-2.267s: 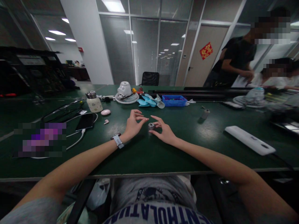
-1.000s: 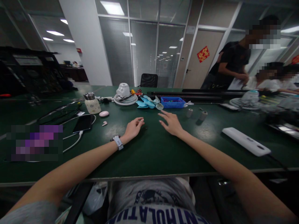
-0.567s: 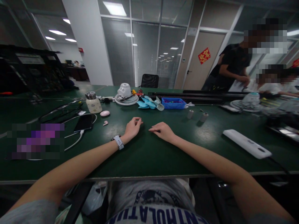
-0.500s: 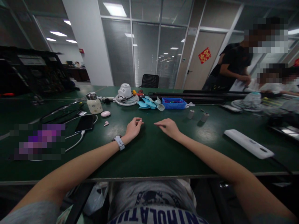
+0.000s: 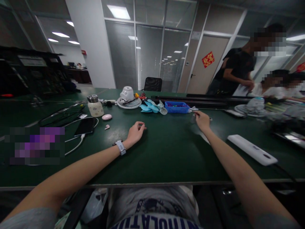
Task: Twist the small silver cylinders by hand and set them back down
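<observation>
My left hand [image 5: 136, 131] rests over the green table, fingers loosely bent and apart with nothing in them. A pale-strapped watch [image 5: 121, 147] is on that wrist. My right hand [image 5: 202, 121] reaches forward at the right, its fingers stretched toward a small silver cylinder [image 5: 194, 115] that they partly cover. I see no firm grip on it. Another small silver cylinder [image 5: 210, 119] shows only partly behind this hand. Beyond my hands are a blue bin [image 5: 176, 107] with small parts, light-blue fan blades [image 5: 151, 106] and a white fan body with its grille [image 5: 128, 100].
At the left are a cream bottle [image 5: 95, 107], a pink case [image 5: 107, 117], a pink earbud [image 5: 107, 127] and a phone [image 5: 85, 126] on a white cable. A white power bar [image 5: 252, 150] lies at the right. A person in black [image 5: 239, 68] stands beyond the table.
My right hand has moved right and forward, from the middle of the table to the silver cylinders, and now partly covers them. My left hand has stayed almost still.
</observation>
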A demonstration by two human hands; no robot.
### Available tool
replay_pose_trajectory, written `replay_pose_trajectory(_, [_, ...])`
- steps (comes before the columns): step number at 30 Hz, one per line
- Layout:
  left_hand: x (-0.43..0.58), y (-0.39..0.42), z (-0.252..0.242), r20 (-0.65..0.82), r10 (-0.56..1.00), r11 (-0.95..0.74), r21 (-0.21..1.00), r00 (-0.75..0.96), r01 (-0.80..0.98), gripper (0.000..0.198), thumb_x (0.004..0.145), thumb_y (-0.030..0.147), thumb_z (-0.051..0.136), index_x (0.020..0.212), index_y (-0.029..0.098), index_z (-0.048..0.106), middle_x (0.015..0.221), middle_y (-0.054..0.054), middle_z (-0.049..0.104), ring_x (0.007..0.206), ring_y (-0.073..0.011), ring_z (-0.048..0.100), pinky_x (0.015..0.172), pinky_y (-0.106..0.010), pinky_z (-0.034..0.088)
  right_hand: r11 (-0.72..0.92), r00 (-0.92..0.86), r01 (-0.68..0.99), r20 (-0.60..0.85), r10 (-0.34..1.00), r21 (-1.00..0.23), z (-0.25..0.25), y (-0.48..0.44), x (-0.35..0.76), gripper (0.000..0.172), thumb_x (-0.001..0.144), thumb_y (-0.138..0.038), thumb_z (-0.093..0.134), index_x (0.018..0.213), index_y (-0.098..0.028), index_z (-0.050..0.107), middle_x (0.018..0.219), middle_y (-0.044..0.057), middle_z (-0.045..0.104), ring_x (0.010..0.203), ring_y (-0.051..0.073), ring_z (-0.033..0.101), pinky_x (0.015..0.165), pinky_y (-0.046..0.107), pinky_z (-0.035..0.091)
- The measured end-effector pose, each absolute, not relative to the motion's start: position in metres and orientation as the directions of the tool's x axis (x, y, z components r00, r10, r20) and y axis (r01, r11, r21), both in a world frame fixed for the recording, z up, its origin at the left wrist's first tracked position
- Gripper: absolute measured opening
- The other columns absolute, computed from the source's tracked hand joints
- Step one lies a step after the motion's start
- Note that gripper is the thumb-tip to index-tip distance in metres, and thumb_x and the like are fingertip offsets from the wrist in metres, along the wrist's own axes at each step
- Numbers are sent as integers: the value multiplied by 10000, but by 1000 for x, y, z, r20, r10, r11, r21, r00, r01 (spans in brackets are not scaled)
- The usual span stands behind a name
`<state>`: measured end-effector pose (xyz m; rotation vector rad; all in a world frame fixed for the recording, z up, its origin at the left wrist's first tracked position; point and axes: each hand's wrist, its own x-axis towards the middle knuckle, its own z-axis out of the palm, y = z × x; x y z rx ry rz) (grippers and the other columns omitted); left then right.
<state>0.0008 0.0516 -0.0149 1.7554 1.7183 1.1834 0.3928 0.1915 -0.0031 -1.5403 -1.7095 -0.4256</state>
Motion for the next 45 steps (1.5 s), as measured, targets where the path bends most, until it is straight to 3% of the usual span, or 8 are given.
replay_pose_trajectory(8, [-1,54,-17,270,957,-149,774,-108,615,295,913,395,446,1112,205,552,978,-61,759,834,-211,695,718,-317,465,199,82,934,718,691,-298,0,196,393,333,858,-212,476,1079,-168,722,1005,119,734,902,269,664,834,363,465])
replay_pose_trajectory(17, [2,50,-14,290,951,-164,768,-106,619,261,900,373,472,1081,208,561,947,-61,765,770,-207,698,707,-319,468,147,38,962,645,763,-231,8,194,396,338,874,-270,485,1105,-189,720,1018,121,725,915,266,650,849,385,454])
replay_pose_trajectory(21, [0,47,-15,283,952,-152,775,-121,613,263,905,365,463,1086,200,558,960,-71,763,814,-213,702,716,-319,470,131,15,980,722,692,-147,1,182,408,383,893,-354,478,1173,-192,683,1220,152,644,1066,297,594,923,436,403])
replay_pose_trajectory(24, [-4,41,-15,264,957,-139,785,-123,604,268,902,359,467,1098,197,552,972,-77,762,861,-222,701,742,-329,474,19,116,985,746,655,-170,-5,172,425,430,870,-395,515,1213,-171,645,1333,183,555,1164,324,531,963,470,365])
replay_pose_trajectory(28, [-7,34,-14,241,965,-132,796,-109,590,275,897,374,470,1100,206,552,987,-72,760,881,-223,696,764,-339,476,-83,236,960,623,746,-266,-10,166,447,527,822,-412,587,1279,-150,579,1156,190,639,1046,310,589,859,424,436])
replay_pose_trajectory(35, [-5,37,-14,230,972,-160,809,-55,565,240,878,381,499,1043,228,583,966,-54,764,919,-222,698,794,-341,483,-106,301,932,572,763,-348,-9,166,457,392,761,-323,631,1122,-174,665,993,137,689,912,274,631,798,380,471])
replay_pose_trajectory(40, [-7,41,-18,246,968,-183,819,-45,544,241,867,364,516,1053,227,582,981,-49,760,918,-216,701,813,-347,491,49,187,934,601,777,-354,-2,149,407,467,691,-352,685,1129,-194,652,905,85,707,873,270,661,795,387,495])
replay_pose_trajectory(45, [-4,35,-15,317,948,-268,806,-4,529,271,845,392,569,1056,224,584,1030,-52,744,985,-213,684,868,-356,495,443,-127,771,571,811,-457,0,105,299,538,711,-330,706,1224,-223,585,968,54,700,743,193,676,751,354,533])
